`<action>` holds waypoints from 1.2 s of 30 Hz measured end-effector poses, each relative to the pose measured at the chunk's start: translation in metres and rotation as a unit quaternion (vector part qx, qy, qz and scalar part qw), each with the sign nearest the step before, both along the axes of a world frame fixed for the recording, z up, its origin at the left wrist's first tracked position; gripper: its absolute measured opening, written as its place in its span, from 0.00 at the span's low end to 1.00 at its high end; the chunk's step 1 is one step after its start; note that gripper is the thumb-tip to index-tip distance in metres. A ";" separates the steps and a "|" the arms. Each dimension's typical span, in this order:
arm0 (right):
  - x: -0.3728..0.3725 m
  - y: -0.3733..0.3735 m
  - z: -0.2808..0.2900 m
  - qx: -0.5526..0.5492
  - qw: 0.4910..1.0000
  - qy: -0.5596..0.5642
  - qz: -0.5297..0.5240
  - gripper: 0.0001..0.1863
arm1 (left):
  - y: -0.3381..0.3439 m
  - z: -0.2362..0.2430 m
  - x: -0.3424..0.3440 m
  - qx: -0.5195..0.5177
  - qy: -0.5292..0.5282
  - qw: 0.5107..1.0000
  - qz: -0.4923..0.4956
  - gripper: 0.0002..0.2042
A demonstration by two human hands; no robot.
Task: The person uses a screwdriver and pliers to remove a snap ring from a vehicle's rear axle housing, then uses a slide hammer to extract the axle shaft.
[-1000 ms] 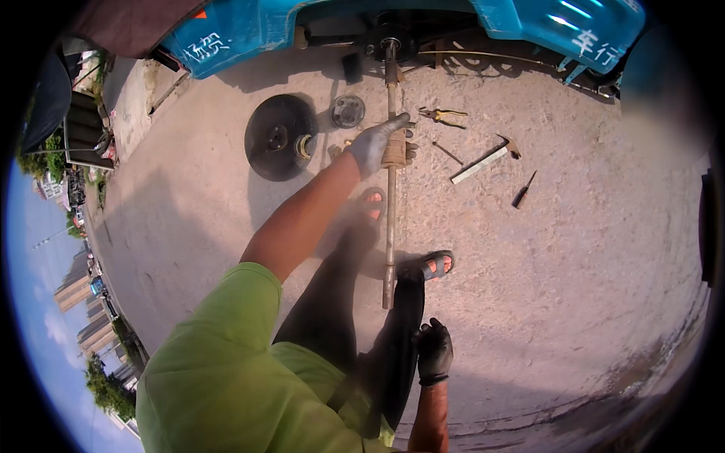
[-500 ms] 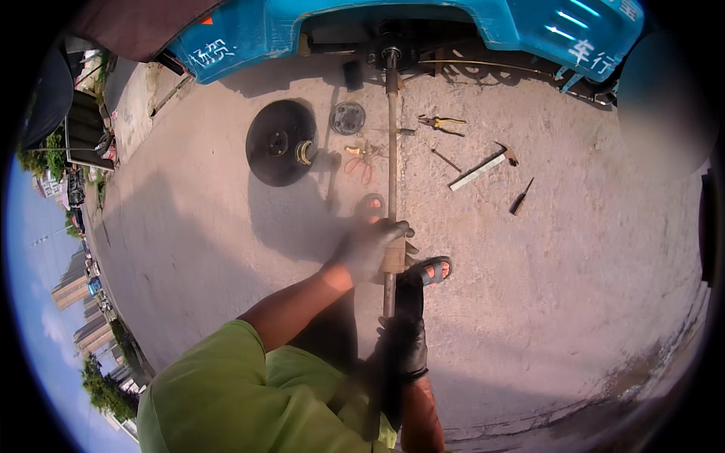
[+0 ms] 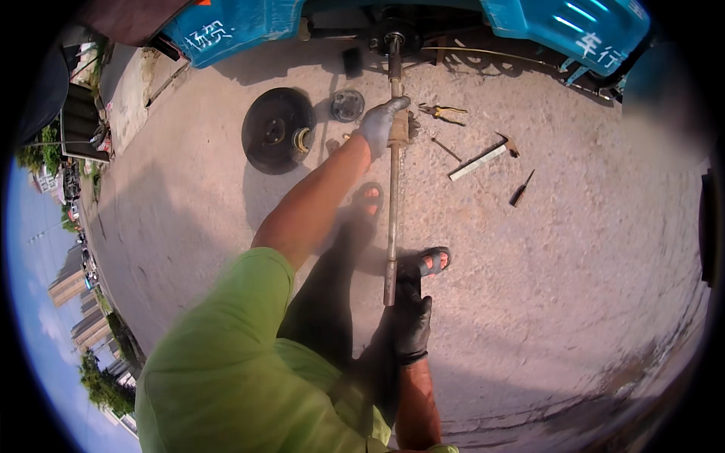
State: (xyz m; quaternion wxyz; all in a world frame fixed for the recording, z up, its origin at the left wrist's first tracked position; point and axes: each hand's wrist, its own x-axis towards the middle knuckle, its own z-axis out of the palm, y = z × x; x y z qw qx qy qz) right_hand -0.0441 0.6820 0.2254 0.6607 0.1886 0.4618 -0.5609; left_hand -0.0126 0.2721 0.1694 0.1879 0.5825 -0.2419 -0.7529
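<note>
A long metal slide hammer [image 3: 393, 204] runs from the wheel hub [image 3: 391, 36] under the blue vehicle back toward me. My left hand [image 3: 385, 124], in a dark glove, is closed round its sliding weight [image 3: 399, 134], close to the hub end. The weight is partly covered by the fingers. My gloved right hand [image 3: 413, 325] sits by my right knee, just beyond the rod's free near end. It holds nothing that I can see; its thumb stands apart from the fingers, which are partly lost against dark trousers.
Left of the rod lie a big black drum [image 3: 264, 140] with a ring on it and a smaller grey round part [image 3: 347, 106]. To the right are yellow-handled pliers [image 3: 444, 113], a bolt [image 3: 446, 149], a hammer [image 3: 483, 157] and a screwdriver [image 3: 522, 189]. The blue vehicle body [image 3: 242, 30] overhangs the far side.
My left hand has pushed the sliding weight away from me along the rod toward the hub. My right hand has come off the rod's near end.
</note>
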 end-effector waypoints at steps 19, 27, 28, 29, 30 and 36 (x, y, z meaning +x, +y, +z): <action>-0.039 -0.039 -0.013 -0.101 0.967 0.150 0.181 0.30 | 0.258 0.033 0.063 0.062 -0.031 0.997 -0.022 0.17; -0.064 -0.243 -0.052 -0.041 0.958 0.043 0.281 0.27 | 0.302 0.062 0.025 0.011 0.050 0.999 0.017 0.21; -0.059 -0.252 -0.062 0.006 0.945 0.100 0.310 0.25 | 0.306 0.058 0.024 0.012 0.069 0.997 0.041 0.19; -0.045 -0.248 -0.068 0.030 0.928 0.190 0.321 0.22 | 0.309 0.053 0.022 0.016 0.042 0.999 0.006 0.16; -0.044 -0.241 -0.072 0.031 0.929 0.197 0.312 0.21 | 0.310 0.048 0.021 0.019 0.016 0.999 -0.030 0.12; -0.044 -0.169 -0.091 0.034 0.937 0.210 0.278 0.16 | 0.337 0.020 0.029 -0.058 0.054 0.977 -0.200 0.09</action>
